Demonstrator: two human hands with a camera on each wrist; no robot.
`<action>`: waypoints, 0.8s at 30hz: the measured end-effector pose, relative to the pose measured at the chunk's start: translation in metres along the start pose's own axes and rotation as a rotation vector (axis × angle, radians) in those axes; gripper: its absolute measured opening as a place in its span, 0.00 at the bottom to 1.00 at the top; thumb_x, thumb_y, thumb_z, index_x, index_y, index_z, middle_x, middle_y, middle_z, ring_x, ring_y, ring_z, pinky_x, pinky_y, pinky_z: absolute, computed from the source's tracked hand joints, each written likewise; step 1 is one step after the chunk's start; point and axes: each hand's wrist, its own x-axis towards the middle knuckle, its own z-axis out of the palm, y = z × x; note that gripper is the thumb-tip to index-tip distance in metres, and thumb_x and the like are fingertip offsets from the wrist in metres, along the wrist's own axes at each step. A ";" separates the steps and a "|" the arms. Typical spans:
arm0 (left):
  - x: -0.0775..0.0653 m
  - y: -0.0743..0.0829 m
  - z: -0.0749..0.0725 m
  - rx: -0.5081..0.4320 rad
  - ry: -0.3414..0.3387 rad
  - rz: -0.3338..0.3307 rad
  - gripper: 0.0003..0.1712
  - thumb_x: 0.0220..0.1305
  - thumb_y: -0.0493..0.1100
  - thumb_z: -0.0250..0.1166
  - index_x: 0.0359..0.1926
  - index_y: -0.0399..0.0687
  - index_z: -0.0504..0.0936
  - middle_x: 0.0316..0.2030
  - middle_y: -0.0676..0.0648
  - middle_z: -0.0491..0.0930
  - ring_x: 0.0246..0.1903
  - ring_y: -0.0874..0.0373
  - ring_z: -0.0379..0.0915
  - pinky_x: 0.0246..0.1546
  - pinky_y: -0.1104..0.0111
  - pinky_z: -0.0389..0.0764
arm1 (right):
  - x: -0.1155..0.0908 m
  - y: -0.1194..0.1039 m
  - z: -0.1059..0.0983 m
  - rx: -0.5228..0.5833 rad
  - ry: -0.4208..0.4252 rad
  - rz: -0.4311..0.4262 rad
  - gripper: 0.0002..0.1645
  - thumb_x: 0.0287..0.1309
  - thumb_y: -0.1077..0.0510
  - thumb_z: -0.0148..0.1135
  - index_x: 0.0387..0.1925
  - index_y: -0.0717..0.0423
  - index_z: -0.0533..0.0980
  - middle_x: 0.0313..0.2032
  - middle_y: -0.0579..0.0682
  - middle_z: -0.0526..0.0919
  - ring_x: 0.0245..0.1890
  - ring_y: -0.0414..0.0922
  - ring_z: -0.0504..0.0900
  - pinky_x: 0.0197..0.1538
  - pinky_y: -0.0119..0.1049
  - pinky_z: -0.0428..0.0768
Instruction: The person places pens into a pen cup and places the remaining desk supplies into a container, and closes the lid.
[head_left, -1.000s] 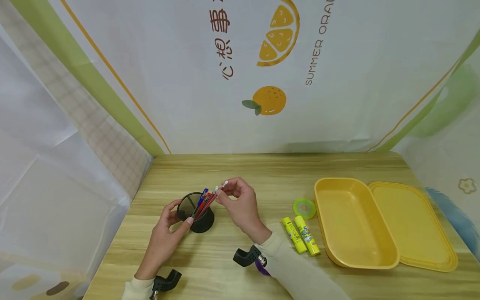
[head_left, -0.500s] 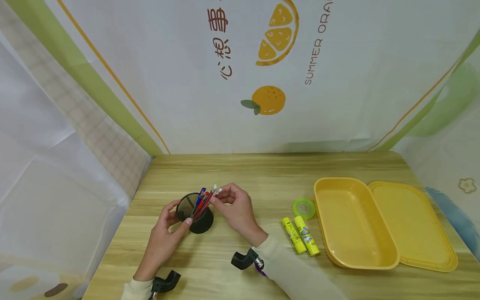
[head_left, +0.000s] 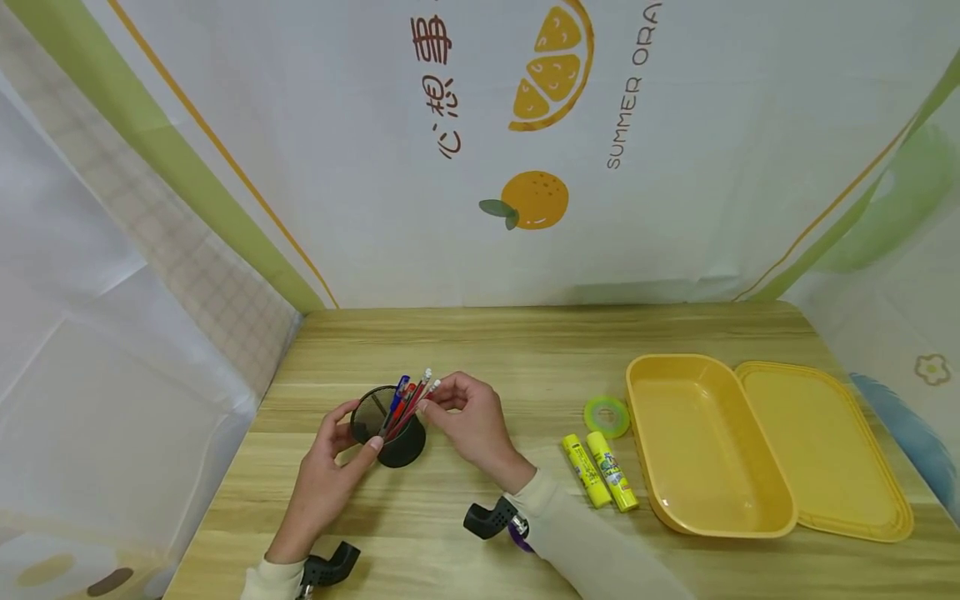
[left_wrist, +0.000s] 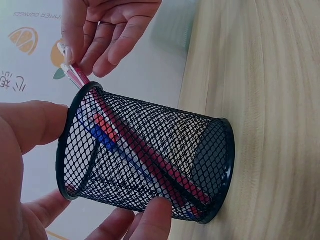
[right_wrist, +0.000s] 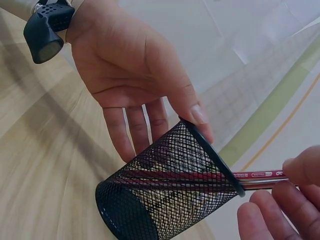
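My left hand grips a black mesh pen holder, thumb at its rim and fingers around its side. The holder leans, and I cannot tell whether its base touches the table. Inside, red pencils with white ends stand beside a blue pen and a red-orange pen. Just outside the mouth, my right hand pinches a red pencil near its white end between thumb and fingers. That pencil's lower part is inside the holder, seen through the mesh in both wrist views.
Two yellow glue sticks lie right of my right hand, below a green tape roll. Farther right stands a yellow box, its lid beside it. A purple thing is mostly hidden under my right forearm.
My right hand has moved slightly down and left, and the pinched pencil has sunk deeper into the pen holder. The left hand and holder have barely moved.
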 end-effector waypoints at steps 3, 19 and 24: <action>0.000 0.000 0.001 0.004 0.005 0.004 0.39 0.74 0.54 0.68 0.79 0.59 0.63 0.57 0.36 0.82 0.62 0.37 0.80 0.62 0.35 0.75 | 0.000 -0.002 -0.002 0.011 -0.013 0.000 0.08 0.61 0.62 0.76 0.38 0.61 0.83 0.38 0.58 0.90 0.34 0.38 0.87 0.39 0.26 0.84; -0.003 0.008 -0.002 -0.008 0.041 0.040 0.38 0.74 0.50 0.70 0.78 0.52 0.66 0.68 0.35 0.74 0.67 0.39 0.73 0.58 0.55 0.85 | -0.002 -0.017 -0.025 0.009 -0.043 -0.032 0.07 0.65 0.62 0.73 0.43 0.57 0.85 0.41 0.55 0.89 0.36 0.40 0.88 0.40 0.31 0.87; -0.008 0.015 -0.004 -0.025 0.112 0.086 0.38 0.73 0.46 0.71 0.78 0.47 0.66 0.69 0.36 0.71 0.68 0.43 0.72 0.53 0.82 0.79 | -0.006 -0.026 -0.040 0.013 -0.039 -0.031 0.07 0.66 0.62 0.71 0.45 0.57 0.84 0.42 0.55 0.88 0.35 0.40 0.87 0.38 0.33 0.88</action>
